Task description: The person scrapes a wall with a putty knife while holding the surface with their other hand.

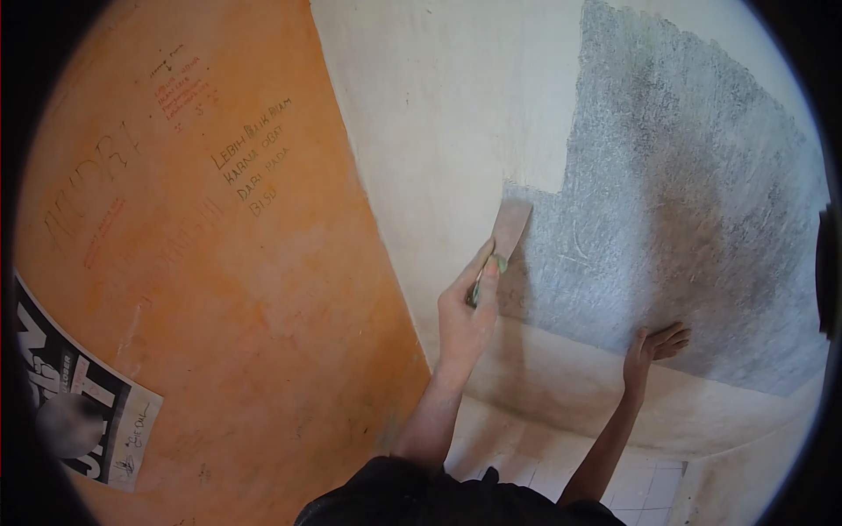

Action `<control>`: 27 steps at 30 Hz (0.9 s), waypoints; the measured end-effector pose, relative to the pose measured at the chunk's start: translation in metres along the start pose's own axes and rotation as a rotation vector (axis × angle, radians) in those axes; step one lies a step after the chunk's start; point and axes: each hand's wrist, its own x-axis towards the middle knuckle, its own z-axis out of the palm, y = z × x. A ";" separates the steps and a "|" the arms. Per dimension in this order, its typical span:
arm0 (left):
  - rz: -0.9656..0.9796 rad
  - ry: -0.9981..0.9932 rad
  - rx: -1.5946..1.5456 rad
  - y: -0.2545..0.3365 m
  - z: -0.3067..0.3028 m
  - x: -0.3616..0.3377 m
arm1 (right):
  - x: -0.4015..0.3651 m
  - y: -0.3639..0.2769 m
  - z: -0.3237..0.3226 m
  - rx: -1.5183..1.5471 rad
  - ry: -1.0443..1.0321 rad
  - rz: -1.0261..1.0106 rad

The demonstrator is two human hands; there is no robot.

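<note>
My left hand (469, 316) is wrapped round the handle of a scraper (511, 230) with a flat, wide blade. The blade lies against the wall at the left edge of a rough grey patch (614, 237), where it meets the cream paint (447, 114). Lower and to the right, my right hand (660, 344) rests on the wall near the patch's lower edge, its fingers stretched out to the right and holding nothing.
An orange wall (289, 351) with handwriting fills the left side and meets the cream wall at a corner. A black and white poster (132, 430) hangs at the lower left. White floor tiles (645, 486) show below.
</note>
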 end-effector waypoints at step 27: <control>0.318 0.088 0.116 0.013 0.017 0.036 | 0.002 0.001 -0.001 0.027 -0.014 0.033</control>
